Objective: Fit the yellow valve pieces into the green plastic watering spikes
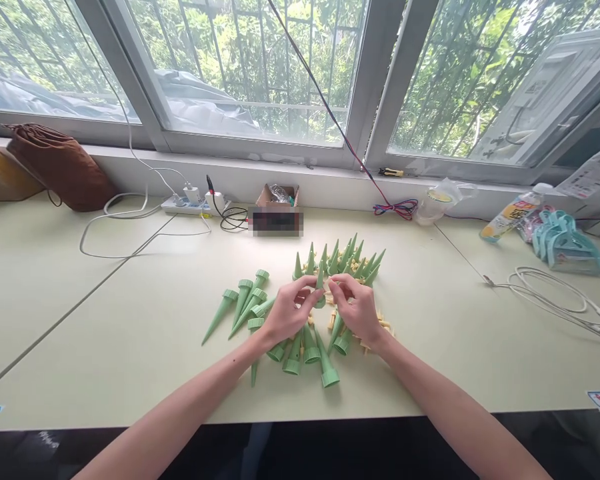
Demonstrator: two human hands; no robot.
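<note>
A green plastic plant watering spike (321, 275) points upward in the pinched fingers of my left hand (289, 310). Close beside it on the right, the thumb and fingers of my right hand (359, 308) are pinched together; whatever sits between them is too small to make out. Behind my hands, several green spikes (349, 253) stand tip up in a cluster. To the left lie loose capped spikes (224, 313), and more spikes (329, 375) lie fanned out in front. Small beige plastic pieces (386, 325) are scattered under and around my right hand, partly hidden by it.
Along the sill side are a power strip (180, 205) with cables, a small cardboard box (279, 195) and a brown pouch (63, 167). At right lie a spray bottle (511, 213), light-blue plastic clips (567, 243) and a coiled white cable (550, 287). The table edge (395, 415) runs near my body.
</note>
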